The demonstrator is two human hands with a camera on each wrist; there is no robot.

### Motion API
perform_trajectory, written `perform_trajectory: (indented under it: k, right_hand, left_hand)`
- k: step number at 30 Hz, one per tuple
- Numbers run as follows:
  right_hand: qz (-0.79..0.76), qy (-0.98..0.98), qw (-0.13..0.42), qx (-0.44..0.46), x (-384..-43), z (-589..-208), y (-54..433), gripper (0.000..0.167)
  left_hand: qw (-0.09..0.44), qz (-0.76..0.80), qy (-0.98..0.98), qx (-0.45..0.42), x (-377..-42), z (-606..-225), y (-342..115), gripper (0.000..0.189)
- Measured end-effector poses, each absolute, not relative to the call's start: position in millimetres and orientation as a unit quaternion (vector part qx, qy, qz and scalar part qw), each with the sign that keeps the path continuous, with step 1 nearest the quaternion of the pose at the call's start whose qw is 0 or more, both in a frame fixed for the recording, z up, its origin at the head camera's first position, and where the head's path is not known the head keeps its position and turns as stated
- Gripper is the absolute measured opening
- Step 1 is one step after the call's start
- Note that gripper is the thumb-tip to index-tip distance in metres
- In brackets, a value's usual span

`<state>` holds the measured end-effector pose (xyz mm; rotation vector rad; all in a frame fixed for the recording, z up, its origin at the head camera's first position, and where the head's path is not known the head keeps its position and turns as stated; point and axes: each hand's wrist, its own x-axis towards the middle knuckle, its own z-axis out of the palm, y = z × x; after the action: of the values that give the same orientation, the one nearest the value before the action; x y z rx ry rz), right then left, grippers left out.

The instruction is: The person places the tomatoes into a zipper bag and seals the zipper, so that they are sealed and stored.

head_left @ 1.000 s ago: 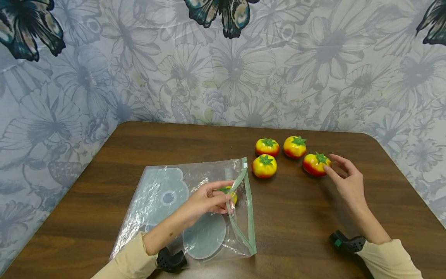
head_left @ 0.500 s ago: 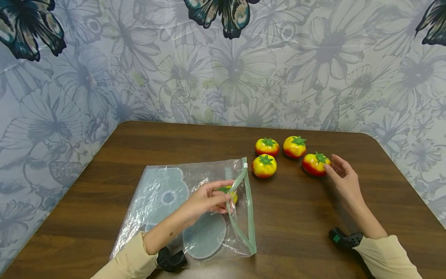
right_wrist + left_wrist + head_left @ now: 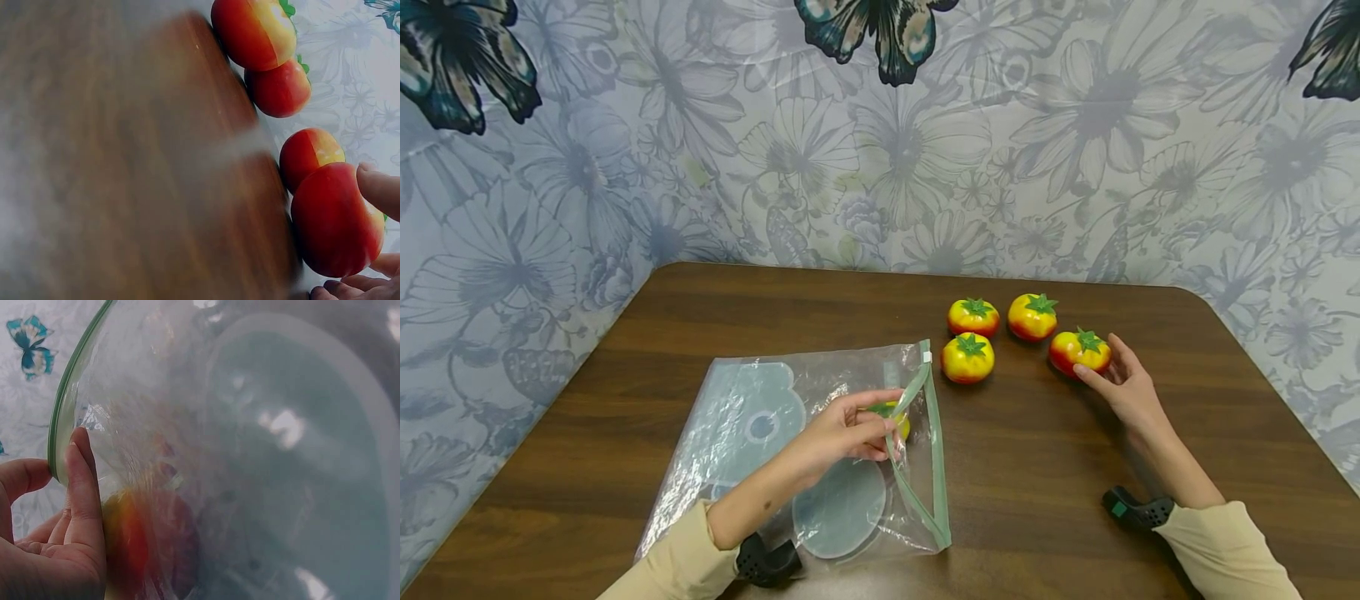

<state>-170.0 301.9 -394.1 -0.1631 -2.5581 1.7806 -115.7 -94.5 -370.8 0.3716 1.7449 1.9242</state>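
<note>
My left hand (image 3: 842, 429) pinches the green-edged mouth of a clear zip bag (image 3: 938, 450), holding it partly raised. Inside the bag, just behind those fingers, sits one toy tomato (image 3: 904, 425), blurred through the plastic in the left wrist view. At the right, my right hand (image 3: 1131, 396) grips a red and yellow toy tomato (image 3: 1072, 357) with a green leafy top. Its thumb lies against the near side and the other fingers reach round the far side. In the right wrist view, this tomato (image 3: 331, 225) rests at the table surface.
Three more toy tomatoes stand beyond the bag: a near one (image 3: 967, 360), one behind it (image 3: 973, 317) and one to the right (image 3: 1032, 318). The brown table (image 3: 1030, 483) ends at a patterned wall (image 3: 850, 167). Pale bag prints (image 3: 838, 508) show.
My right hand has moved slightly left and closed in on the toy tomato, its thumb sliding along the near side. The left hand and bag have stayed put.
</note>
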Motion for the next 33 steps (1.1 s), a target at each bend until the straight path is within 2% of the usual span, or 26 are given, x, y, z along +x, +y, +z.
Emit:
perform_trajectory:
  k: [33]
  right_hand:
    - [0.535, -0.842, 0.021, -0.067, -168.0, -390.3, 296.6, 0.081]
  left_hand:
    - [0.260, 0.706, 0.645, 0.136, -115.6, -370.4, -94.0, 0.051]
